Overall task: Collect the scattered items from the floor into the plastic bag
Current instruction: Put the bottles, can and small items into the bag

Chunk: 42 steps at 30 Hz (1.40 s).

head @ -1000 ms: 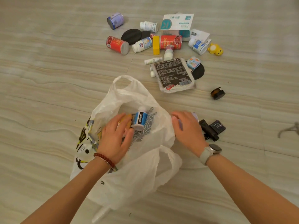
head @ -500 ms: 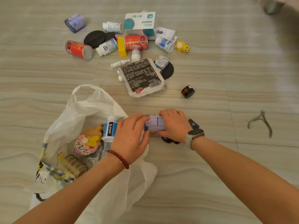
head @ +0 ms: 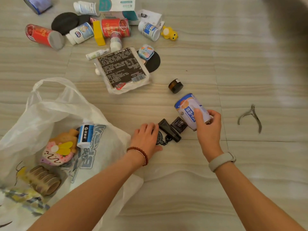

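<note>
The right hand (head: 210, 129) grips a pale blue can (head: 191, 109), lifted just right of the plastic bag (head: 55, 114). The left hand (head: 146, 137) rests fingers-down on a black round item (head: 160, 138) beside the bag's mouth; other items lie scattered beyond the bag.

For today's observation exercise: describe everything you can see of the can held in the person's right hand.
The can is a cylinder, seemingly metal, with a pale lilac and white label, a blue band near its upper rim, an orange patch and blue lettering. It is lifted off the floor, tilted with its top towards the upper left. The right hand grips its lower end, thumb across the label. Nothing else touches it; small black items lie beside it, lower left.
</note>
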Each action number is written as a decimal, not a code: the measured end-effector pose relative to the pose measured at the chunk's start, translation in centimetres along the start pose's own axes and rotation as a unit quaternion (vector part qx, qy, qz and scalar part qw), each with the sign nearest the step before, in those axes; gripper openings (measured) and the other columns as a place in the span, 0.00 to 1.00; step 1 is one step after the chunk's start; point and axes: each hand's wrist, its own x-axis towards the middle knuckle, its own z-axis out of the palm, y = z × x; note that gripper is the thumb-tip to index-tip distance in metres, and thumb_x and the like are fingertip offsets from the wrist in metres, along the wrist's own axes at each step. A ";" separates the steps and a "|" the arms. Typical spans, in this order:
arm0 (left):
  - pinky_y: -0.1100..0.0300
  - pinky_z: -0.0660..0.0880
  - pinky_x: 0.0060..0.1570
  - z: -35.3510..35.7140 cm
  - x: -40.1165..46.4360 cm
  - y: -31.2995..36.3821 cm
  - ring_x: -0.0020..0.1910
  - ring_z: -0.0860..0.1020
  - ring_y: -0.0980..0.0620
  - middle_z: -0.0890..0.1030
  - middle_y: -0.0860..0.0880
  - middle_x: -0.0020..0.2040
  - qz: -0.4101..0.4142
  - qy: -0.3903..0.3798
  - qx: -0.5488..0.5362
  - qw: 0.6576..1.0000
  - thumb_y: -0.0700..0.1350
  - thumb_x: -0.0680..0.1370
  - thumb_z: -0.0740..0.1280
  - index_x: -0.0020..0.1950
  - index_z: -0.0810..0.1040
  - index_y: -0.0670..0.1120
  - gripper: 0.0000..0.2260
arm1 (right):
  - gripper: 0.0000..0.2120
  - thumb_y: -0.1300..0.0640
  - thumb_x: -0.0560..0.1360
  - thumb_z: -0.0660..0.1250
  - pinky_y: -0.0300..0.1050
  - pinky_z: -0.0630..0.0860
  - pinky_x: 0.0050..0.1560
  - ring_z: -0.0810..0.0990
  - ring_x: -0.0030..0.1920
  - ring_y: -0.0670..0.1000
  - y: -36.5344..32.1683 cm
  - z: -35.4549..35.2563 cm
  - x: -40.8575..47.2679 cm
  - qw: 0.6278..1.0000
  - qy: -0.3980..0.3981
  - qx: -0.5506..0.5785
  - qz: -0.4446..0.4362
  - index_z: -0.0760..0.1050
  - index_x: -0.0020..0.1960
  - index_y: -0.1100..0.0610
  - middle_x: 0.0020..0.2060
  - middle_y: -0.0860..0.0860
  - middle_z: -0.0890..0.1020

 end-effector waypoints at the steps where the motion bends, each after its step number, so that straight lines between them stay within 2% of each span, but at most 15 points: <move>1: 0.52 0.63 0.63 0.1 0.3 0.0 0.67 0.62 0.45 0.63 0.45 0.69 0.002 -0.001 -0.004 1.000 0.56 0.75 0.62 0.72 0.55 0.44 0.31 | 0.13 0.52 0.73 0.67 0.28 0.75 0.34 0.76 0.42 0.41 0.3 -0.2 -0.2 1.000 -0.002 0.000 0.004 0.65 0.52 0.53 0.44 0.46 0.74; 5: 0.53 0.65 0.60 0.3 0.1 0.5 0.63 0.66 0.45 0.70 0.44 0.64 -0.011 -0.006 -0.032 0.999 0.49 0.77 0.59 0.67 0.63 0.44 0.20 | 0.13 0.53 0.73 0.66 0.26 0.74 0.32 0.77 0.43 0.43 1.1 -0.6 -1.0 1.000 -0.012 -0.001 0.016 0.66 0.53 0.54 0.48 0.51 0.75; 9: 0.52 0.69 0.56 0.0 -0.4 0.6 0.61 0.66 0.42 0.65 0.42 0.65 -0.012 0.005 -0.033 0.999 0.42 0.75 0.61 0.64 0.66 0.41 0.17 | 0.13 0.53 0.74 0.66 0.25 0.73 0.29 0.77 0.41 0.42 1.3 -0.7 -1.8 0.999 -0.003 0.012 0.037 0.66 0.53 0.55 0.48 0.52 0.76; 14: 0.51 0.73 0.49 -0.6 -1.1 0.6 0.59 0.70 0.41 0.72 0.40 0.61 0.035 0.002 0.015 0.999 0.38 0.78 0.54 0.63 0.67 0.39 0.14 | 0.13 0.53 0.74 0.66 0.25 0.73 0.29 0.77 0.42 0.42 1.1 -1.1 -2.8 0.999 -0.010 0.018 0.036 0.65 0.54 0.55 0.50 0.53 0.75; 18: 0.51 0.74 0.47 -2.0 -1.3 -0.1 0.49 0.77 0.41 0.79 0.40 0.54 0.026 0.001 -0.036 0.999 0.41 0.80 0.52 0.62 0.69 0.41 0.13 | 0.13 0.54 0.74 0.66 0.26 0.74 0.29 0.77 0.42 0.42 0.8 -1.2 -3.5 1.000 -0.018 0.015 0.017 0.66 0.54 0.55 0.50 0.53 0.75; 22: 0.53 0.72 0.54 -2.7 -3.0 -0.3 0.54 0.77 0.42 0.80 0.40 0.56 0.002 0.017 -0.152 0.988 0.40 0.80 0.52 0.61 0.72 0.42 0.14 | 0.13 0.53 0.73 0.66 0.26 0.75 0.31 0.78 0.43 0.43 0.4 -1.4 -4.1 1.000 -0.020 0.014 0.012 0.66 0.53 0.54 0.51 0.54 0.76; 25: 0.64 0.66 0.55 -4.2 -4.4 -0.9 0.57 0.76 0.46 0.79 0.42 0.58 0.002 0.102 -0.255 0.962 0.39 0.80 0.55 0.61 0.75 0.42 0.13 | 0.13 0.54 0.73 0.66 0.26 0.74 0.29 0.78 0.43 0.43 -0.3 -1.4 -4.5 1.000 -0.020 0.023 0.008 0.66 0.53 0.54 0.50 0.54 0.76; 27: 0.74 0.65 0.48 -5.9 -5.7 -1.7 0.52 0.77 0.48 0.80 0.43 0.52 0.011 0.169 -0.305 0.937 0.38 0.78 0.58 0.57 0.78 0.42 0.11 | 0.13 0.54 0.73 0.66 0.26 0.74 0.29 0.78 0.42 0.43 -0.7 -1.3 -4.9 0.999 -0.023 0.027 -0.004 0.66 0.53 0.54 0.50 0.54 0.77; 29: 0.81 0.64 0.46 -7.7 -7.5 -2.6 0.47 0.75 0.57 0.81 0.47 0.48 0.010 0.229 -0.331 0.915 0.37 0.78 0.59 0.52 0.79 0.42 0.10 | 0.12 0.54 0.73 0.66 0.26 0.74 0.30 0.78 0.42 0.43 -1.8 -1.1 -5.5 0.999 -0.038 0.036 -0.009 0.66 0.53 0.55 0.49 0.54 0.77; 31: 0.82 0.65 0.47 -8.9 -9.3 -3.8 0.44 0.73 0.67 0.79 0.55 0.44 0.005 0.279 -0.346 0.896 0.39 0.76 0.58 0.49 0.80 0.42 0.11 | 0.12 0.55 0.73 0.66 0.26 0.74 0.31 0.78 0.42 0.43 -1.9 -0.4 -5.8 0.998 -0.046 0.044 -0.016 0.66 0.53 0.55 0.49 0.54 0.76; 33: 0.80 0.67 0.47 -9.6 -10.3 -4.3 0.44 0.73 0.72 0.76 0.62 0.43 -0.014 0.309 -0.382 0.871 0.41 0.75 0.57 0.48 0.80 0.46 0.12 | 0.11 0.56 0.73 0.66 0.26 0.74 0.32 0.78 0.41 0.41 -2.5 -0.4 -6.0 0.998 -0.052 0.031 -0.026 0.67 0.52 0.55 0.47 0.52 0.77; 35: 0.78 0.69 0.46 -11.6 -14.9 -8.7 0.43 0.75 0.71 0.77 0.63 0.43 -0.072 0.379 -0.387 0.838 0.42 0.74 0.57 0.46 0.78 0.53 0.11 | 0.10 0.57 0.73 0.66 0.25 0.73 0.31 0.79 0.36 0.36 -4.3 4.2 -8.5 0.990 -0.121 0.059 -0.036 0.67 0.51 0.55 0.43 0.49 0.77; 37: 0.77 0.70 0.44 -12.2 -15.6 -9.7 0.42 0.75 0.69 0.78 0.61 0.43 -0.086 0.407 -0.401 0.816 0.43 0.75 0.58 0.45 0.76 0.57 0.11 | 0.09 0.57 0.73 0.66 0.25 0.73 0.31 0.78 0.34 0.33 -4.8 4.8 -8.6 0.988 -0.132 0.067 -0.052 0.67 0.51 0.55 0.42 0.46 0.77; 39: 0.77 0.70 0.43 -12.7 -16.9 -11.0 0.41 0.75 0.70 0.78 0.62 0.42 -0.117 0.446 -0.398 0.793 0.42 0.75 0.58 0.46 0.76 0.55 0.10 | 0.08 0.58 0.73 0.66 0.26 0.73 0.31 0.79 0.34 0.33 -5.6 6.3 -9.7 0.981 -0.168 0.074 -0.061 0.68 0.50 0.55 0.41 0.46 0.77; 42: 0.76 0.70 0.42 -13.4 -19.3 -13.4 0.41 0.75 0.70 0.79 0.65 0.40 -0.157 0.515 -0.379 0.753 0.40 0.76 0.57 0.49 0.77 0.48 0.09 | 0.07 0.57 0.73 0.66 0.27 0.74 0.31 0.80 0.39 0.41 -6.6 9.0 -11.6 0.970 -0.216 0.081 -0.070 0.68 0.47 0.50 0.43 0.46 0.77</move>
